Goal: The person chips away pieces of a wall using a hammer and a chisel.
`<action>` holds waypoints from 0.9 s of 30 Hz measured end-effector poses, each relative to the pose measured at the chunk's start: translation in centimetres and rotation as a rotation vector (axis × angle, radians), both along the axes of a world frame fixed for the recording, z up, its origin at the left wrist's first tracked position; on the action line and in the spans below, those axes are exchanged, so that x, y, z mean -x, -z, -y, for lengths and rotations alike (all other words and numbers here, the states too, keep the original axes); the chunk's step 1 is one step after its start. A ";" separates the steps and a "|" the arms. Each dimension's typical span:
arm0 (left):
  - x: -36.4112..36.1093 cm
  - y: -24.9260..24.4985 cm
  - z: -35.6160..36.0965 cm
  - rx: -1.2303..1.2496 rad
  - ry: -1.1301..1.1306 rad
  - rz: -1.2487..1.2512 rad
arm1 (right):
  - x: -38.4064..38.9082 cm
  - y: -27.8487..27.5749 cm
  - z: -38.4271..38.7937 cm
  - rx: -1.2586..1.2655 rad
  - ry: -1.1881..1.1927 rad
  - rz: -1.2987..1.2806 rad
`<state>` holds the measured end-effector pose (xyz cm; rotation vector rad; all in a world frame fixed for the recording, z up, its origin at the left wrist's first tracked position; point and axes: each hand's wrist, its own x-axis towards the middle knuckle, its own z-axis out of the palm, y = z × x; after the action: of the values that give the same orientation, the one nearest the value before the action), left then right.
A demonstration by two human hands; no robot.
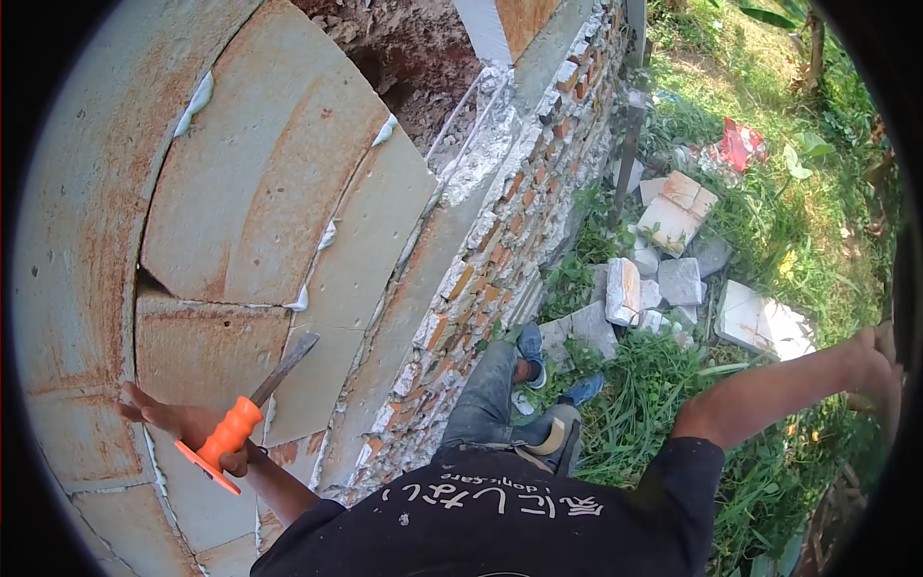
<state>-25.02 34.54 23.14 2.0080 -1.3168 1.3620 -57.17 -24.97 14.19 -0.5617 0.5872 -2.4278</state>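
Note:
My left hand (183,423) grips a chisel (252,404) by its orange handle with a flared guard. Its flat steel blade points up and right, and the tip rests on the pale, rust-stained blocks of a curved wall (260,192) at a joint. My right hand (880,370) is stretched far out to the right at the frame's edge. Most of it is cut off, so what it holds is hidden. Below me are my black shirt, grey trousers and blue shoes (531,344).
A rough brick wall (500,250) with a grey concrete cap runs diagonally beside the curved blocks. Broken white blocks (673,279) lie scattered in the grass at right, near red litter (740,144). A metal post (630,144) stands by the brick wall.

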 end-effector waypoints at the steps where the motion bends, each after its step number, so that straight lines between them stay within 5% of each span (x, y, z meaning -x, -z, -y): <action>1: 0.1 0.0 -0.1 0.001 -0.011 0.007 | 0.7 2.9 1.5 -0.040 0.025 0.129; 2: 0.2 -0.1 -0.2 -0.001 -0.022 0.010 | -0.8 9.5 2.9 0.009 -0.107 0.321; 3: 0.3 -0.2 -0.3 0.005 -0.030 0.014 | -10.0 11.6 -2.2 -0.015 -0.238 0.426; 4: 0.4 -0.4 -0.5 -0.001 -0.034 0.015 | -21.7 16.7 -7.8 -0.373 0.015 -0.246; 5: 0.5 -0.6 -0.6 -0.023 -0.039 0.005 | -24.5 18.8 -10.1 -0.387 0.010 -0.253; 10: 0.8 -1.0 -1.1 -0.035 -0.034 -0.037 | -28.8 20.6 -14.0 -0.877 -1.956 -0.035; 14: 0.8 -0.3 -0.6 -0.017 -0.057 -0.051 | -13.4 10.4 -5.3 -0.512 -1.142 -0.461; 17: 0.0 -0.1 -1.8 -0.074 -0.038 -0.025 | -2.2 4.0 -1.2 -0.324 -0.659 -0.483; 18: 0.1 -0.1 -1.1 -0.028 -0.029 -0.016 | 2.7 2.9 0.7 -0.105 -0.405 -1.028; 20: 0.2 -0.1 -0.4 0.010 -0.025 -0.004 | 2.1 -3.5 -2.6 -0.047 -0.351 -0.346; 23: 0.3 0.1 0.6 0.054 -0.036 -0.044 | 3.0 -4.1 -2.9 0.138 -0.190 -0.271; 25: 0.3 -0.1 0.8 0.032 -0.050 -0.034 | -1.1 -1.3 -4.5 0.195 -0.086 0.107; 26: 0.4 -0.1 0.6 0.010 -0.062 -0.029 | -0.8 5.2 -2.5 0.283 -0.218 0.394; 27: 0.3 0.0 0.4 0.015 -0.067 -0.023 | -8.5 9.7 -5.3 -0.023 -0.241 0.205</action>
<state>-25.31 34.11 23.11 2.0688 -1.2360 1.3697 -48.70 -19.68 4.53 -0.3457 0.4339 -2.2128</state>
